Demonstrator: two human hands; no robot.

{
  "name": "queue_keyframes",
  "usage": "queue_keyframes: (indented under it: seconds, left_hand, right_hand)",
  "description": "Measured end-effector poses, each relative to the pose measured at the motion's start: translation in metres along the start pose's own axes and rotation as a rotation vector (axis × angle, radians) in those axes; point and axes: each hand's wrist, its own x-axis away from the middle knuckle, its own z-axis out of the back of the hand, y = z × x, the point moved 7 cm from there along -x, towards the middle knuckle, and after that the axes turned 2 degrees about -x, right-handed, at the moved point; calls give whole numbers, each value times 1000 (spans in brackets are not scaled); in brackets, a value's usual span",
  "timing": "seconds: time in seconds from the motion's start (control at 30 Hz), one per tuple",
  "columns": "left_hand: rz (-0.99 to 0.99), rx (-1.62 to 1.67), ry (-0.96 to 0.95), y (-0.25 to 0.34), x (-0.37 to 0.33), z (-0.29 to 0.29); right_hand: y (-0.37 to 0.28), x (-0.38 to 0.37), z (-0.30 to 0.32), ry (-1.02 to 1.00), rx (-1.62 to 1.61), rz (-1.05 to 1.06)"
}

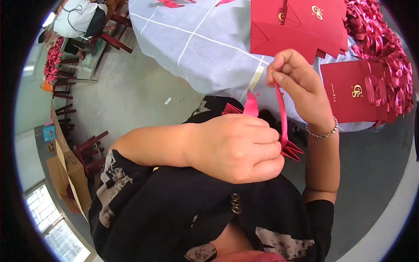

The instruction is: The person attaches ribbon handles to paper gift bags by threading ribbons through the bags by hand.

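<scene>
Close to my chest, my left hand (238,148) is closed round the top of a red paper bag (293,151). Most of that bag is hidden behind the hand; only folded red edges stick out on either side. A pinkish-red ribbon (282,114) rises from the bag, pulled upward. My right hand (299,83) pinches its upper end between thumb and fingers, near the table edge. Another length of ribbon (251,106) stands up just beyond my left knuckles.
A table with a blue-grey, white-lined cloth (209,48) lies ahead. Flat red bags (283,37) are stacked on it, with a bag with ribbon handles (349,91) and heaped ribbons (384,30) at right. Wooden stools (89,150) and a cardboard box (70,174) stand left; a seated person (80,17) is far left.
</scene>
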Motion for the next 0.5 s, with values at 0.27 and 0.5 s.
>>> queue_keyframes:
  seconds: [0.27,0.5]
  left_hand:
    - [14,122,47,-8,-2,13]
    - [613,440,-79,-47,13,8]
  right_hand:
    - [35,6,-41,-198,-376,-114]
    - [37,7,-22,73,-164,-82]
